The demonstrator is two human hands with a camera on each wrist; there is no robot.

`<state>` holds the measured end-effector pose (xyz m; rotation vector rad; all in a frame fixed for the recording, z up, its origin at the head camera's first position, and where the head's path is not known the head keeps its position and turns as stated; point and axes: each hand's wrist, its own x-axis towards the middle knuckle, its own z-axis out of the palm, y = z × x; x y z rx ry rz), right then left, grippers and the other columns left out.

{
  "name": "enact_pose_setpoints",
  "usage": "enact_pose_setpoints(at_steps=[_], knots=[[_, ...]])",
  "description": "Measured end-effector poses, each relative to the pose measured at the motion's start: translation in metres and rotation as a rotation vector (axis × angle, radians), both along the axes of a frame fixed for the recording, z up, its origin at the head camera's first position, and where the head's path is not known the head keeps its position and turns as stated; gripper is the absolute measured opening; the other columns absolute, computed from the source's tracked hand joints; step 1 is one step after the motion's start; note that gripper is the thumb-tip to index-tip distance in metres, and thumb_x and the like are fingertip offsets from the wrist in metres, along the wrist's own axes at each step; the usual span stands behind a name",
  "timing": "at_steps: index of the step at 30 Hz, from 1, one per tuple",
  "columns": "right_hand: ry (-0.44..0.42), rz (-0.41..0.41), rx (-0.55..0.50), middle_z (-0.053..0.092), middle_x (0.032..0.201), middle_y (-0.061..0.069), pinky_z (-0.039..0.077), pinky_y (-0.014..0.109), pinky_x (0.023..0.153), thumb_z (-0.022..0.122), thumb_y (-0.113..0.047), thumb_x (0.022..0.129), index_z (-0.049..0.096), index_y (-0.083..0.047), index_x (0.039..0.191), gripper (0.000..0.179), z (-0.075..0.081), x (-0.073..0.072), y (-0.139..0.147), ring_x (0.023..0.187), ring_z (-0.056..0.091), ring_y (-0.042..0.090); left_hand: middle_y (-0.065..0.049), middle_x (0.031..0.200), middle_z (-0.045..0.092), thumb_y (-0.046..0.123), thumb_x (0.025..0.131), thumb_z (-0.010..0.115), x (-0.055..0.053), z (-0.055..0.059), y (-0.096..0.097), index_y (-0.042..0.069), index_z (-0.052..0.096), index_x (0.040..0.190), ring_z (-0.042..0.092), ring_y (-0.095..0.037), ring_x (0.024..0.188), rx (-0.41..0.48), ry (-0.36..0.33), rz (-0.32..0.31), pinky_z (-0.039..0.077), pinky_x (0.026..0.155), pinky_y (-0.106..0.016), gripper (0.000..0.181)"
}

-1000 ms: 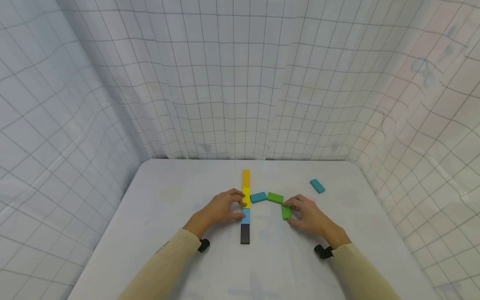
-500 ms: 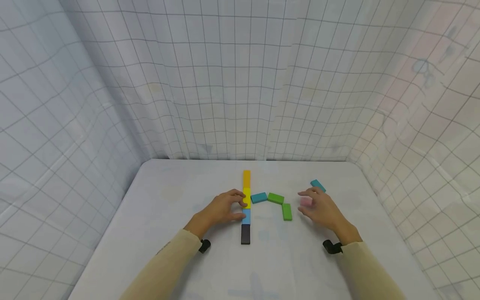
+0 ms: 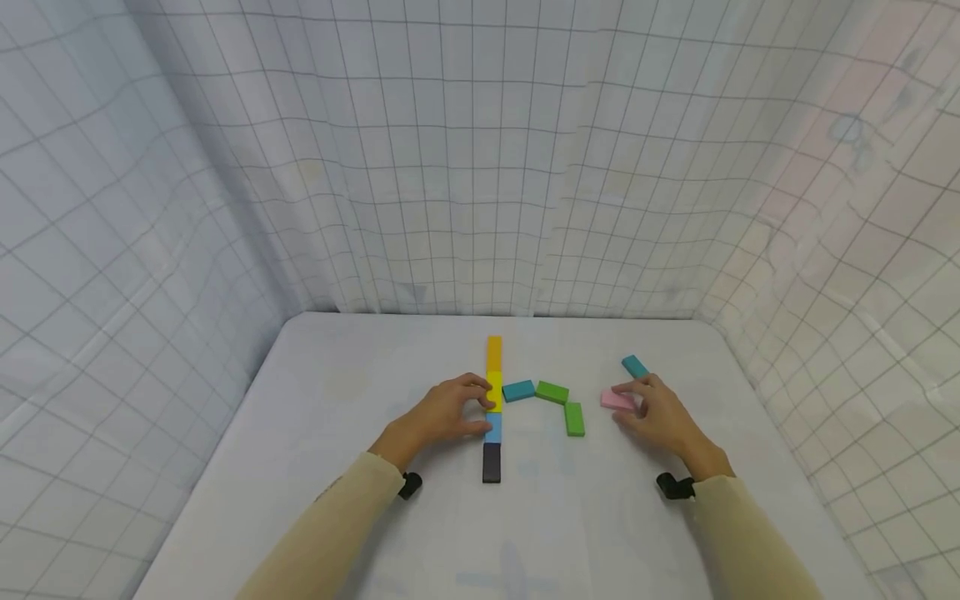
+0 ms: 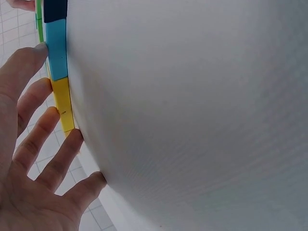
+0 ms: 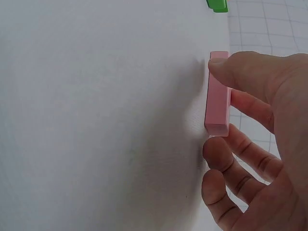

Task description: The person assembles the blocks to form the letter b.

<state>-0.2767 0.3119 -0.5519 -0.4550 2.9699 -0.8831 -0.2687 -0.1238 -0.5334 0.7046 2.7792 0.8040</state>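
Observation:
A straight column of blocks runs away from me: a black block (image 3: 491, 463), a light blue block (image 3: 493, 430), a yellow block (image 3: 495, 381) and an orange-yellow block (image 3: 494, 353). Along its left side my left hand (image 3: 441, 410) rests, its thumb touching the light blue block (image 4: 57, 50) and its spread fingers beside the yellow block (image 4: 63, 101). To the right, my right hand (image 3: 666, 418) pinches a pink block (image 3: 613, 400) between thumb and index finger. In the right wrist view, the thumb covers part of the pink block (image 5: 218, 103); the other fingers are loosely bent below it.
From the yellow block, a teal block (image 3: 519, 391), a green block (image 3: 552, 392) and a second green block (image 3: 574, 419) curve rightward. Another teal block (image 3: 633, 365) lies beyond my right hand, partly covered by it. Gridded white curtains (image 3: 480, 167) surround the white table (image 3: 315, 350).
My right hand has let go of the nearer green block, moved right, and taken hold of the pink block. My left hand has stayed by the column.

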Motion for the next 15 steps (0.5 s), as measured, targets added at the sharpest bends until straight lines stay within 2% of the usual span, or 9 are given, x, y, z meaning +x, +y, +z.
enact_pose_setpoints(at_steps=[6,9,15], knots=[[0.015,0.001,-0.031,0.07,0.123,0.016,0.051,0.026,0.076,0.088,-0.013,0.104,0.081,-0.007,0.141,0.038,-0.0021,-0.0035,-0.0002,0.093,0.061,0.02,-0.006,0.162,0.068,0.033,0.103,0.093,-0.0007,0.0004,-0.0025,0.018,0.085,0.122,0.069,-0.035,0.149,0.013,0.024,-0.037,0.056,0.129,-0.061,0.026],[0.012,-0.006,-0.032,0.07,0.121,0.015,0.054,0.026,0.078,0.088,-0.013,0.104,0.081,-0.007,0.14,0.037,-0.0019,-0.0047,-0.0016,0.094,0.064,0.02,-0.007,0.162,0.067,0.04,0.103,0.092,-0.001,-0.0006,-0.0036,0.017,0.085,0.125,0.069,-0.036,0.148,0.013,0.036,-0.052,0.056,0.127,-0.063,0.033],[0.005,-0.008,-0.022,0.07,0.116,0.014,0.055,0.024,0.077,0.088,-0.01,0.104,0.08,-0.004,0.139,0.036,-0.0031,-0.0041,-0.0034,0.092,0.065,0.018,-0.005,0.166,0.064,0.053,0.092,0.1,0.001,0.0004,-0.004,0.018,0.084,0.13,0.066,-0.036,0.153,-0.009,0.02,-0.048,0.054,0.131,-0.061,0.053]])
